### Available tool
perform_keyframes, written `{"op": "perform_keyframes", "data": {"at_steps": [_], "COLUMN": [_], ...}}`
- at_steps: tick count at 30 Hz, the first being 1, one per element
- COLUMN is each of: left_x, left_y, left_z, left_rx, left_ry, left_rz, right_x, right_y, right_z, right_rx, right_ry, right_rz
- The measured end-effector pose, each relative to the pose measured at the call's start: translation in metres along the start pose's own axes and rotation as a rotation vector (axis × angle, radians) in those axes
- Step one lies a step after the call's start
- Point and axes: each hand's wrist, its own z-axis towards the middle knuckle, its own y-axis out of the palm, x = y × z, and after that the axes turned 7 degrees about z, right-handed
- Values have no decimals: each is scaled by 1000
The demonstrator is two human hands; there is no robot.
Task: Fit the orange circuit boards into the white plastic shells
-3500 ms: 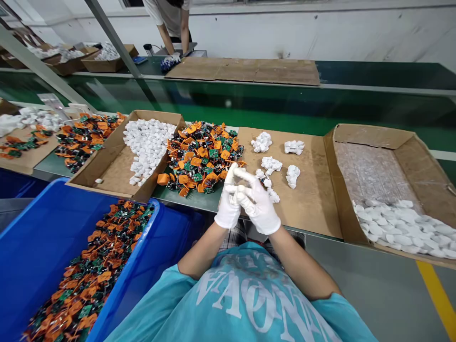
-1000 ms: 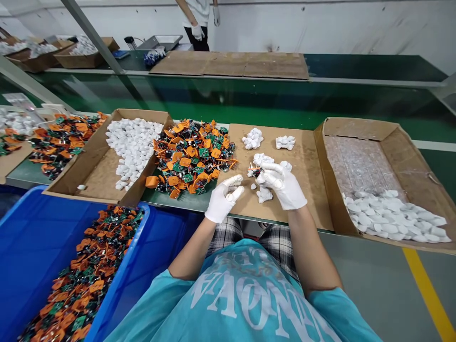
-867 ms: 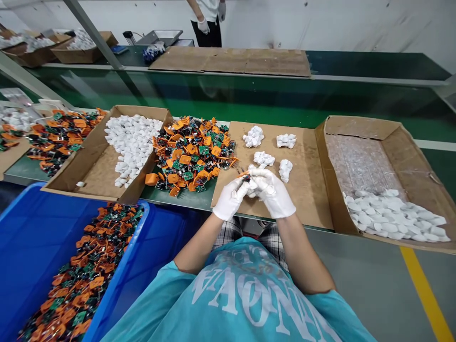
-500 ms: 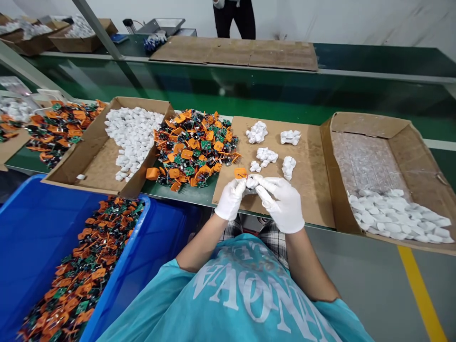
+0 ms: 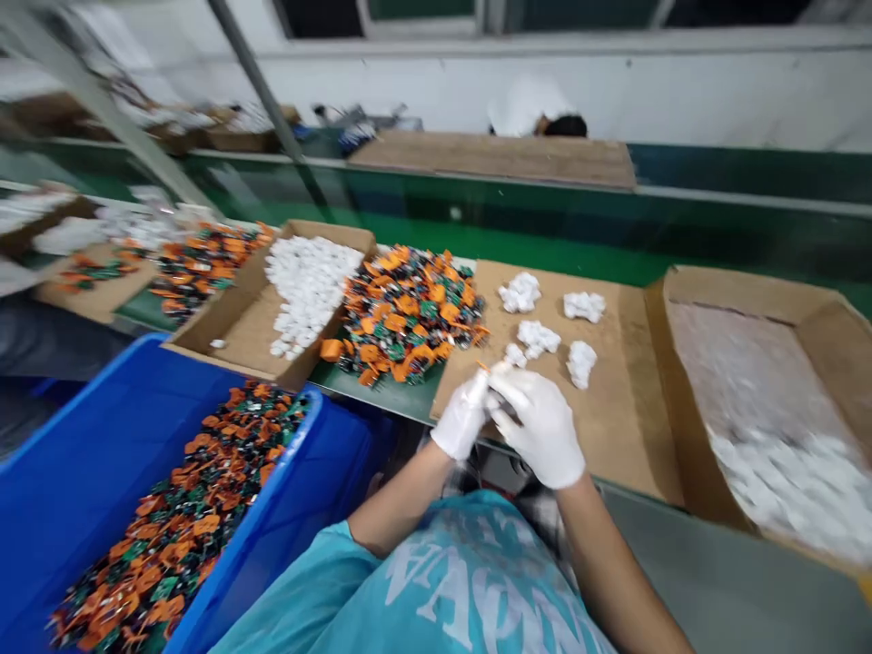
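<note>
Both my hands wear white gloves and meet over the front edge of a cardboard sheet (image 5: pixel 623 409). My left hand (image 5: pixel 463 420) is closed, pinching a small orange-and-white part (image 5: pixel 483 367); only a thin orange edge and some white show. The fingers of my right hand (image 5: pixel 541 425) close on the same part from the other side. How its pieces fit together is hidden by the gloves and blur. Just beyond my fingers lie small clusters of white plastic pieces (image 5: pixel 538 338). Left of them is a heap of orange pieces with green circuit boards (image 5: pixel 409 313).
A cardboard box of white pieces (image 5: pixel 235 318) stands left of the heap. On the right is another box (image 5: pixel 671 391) with white pieces inside. A blue bin (image 5: pixel 88 472) holds more orange-and-green parts at lower left. Across the bench a person's head (image 5: pixel 565 125) shows.
My view has shifted up and left, with blur. The orange piece has turned from its flat face to a thin edge between my fingers. The person opposite, standing before, now shows low behind the bench.
</note>
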Motion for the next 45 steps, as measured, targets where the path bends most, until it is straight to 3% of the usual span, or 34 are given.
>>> {"op": "perform_keyframes", "data": {"at_steps": [1,4,6,10,14,18,22,26,28,32,37,40,43,45], "left_x": [2,1,-2,-11,-15,-8,1,7,10,12,8,6,4,3], "left_y": [0,-3,-8,-17,-15,-14,-15,-10,-8,-10,-11,-10,-9,-8], "left_z": [-2,2,14,32,26,9,0,-10,-16,-18,-21,-24,-25,-24], "left_rx": [-87,-106,-217,-188,-66,17,27,43,24,-56,-64,48,187,224], "left_ry": [-64,-55,-266,-346,-326,-153,-13,65,68,12,54,134,233,257], "left_rz": [-119,-136,-304,-395,-100,294,438,400,366,352,411,532,650,703], "right_x": [0,10,22,38,37,25,14,-1,-7,-7,-8,-13,-20,-24], "right_y": [0,5,13,24,25,21,17,10,10,15,13,13,17,21], "right_z": [0,-2,-2,-7,-13,-7,1,2,1,-2,-7,-10,-10,-10], "right_rx": [30,106,158,150,148,189,183,72,134,216,164,122,207,259], "right_ry": [-24,-149,-202,-189,-158,-210,-215,-100,10,56,131,306,515,569], "right_rz": [-27,-38,-3,17,-9,-3,35,124,145,205,457,683,861,930]}}
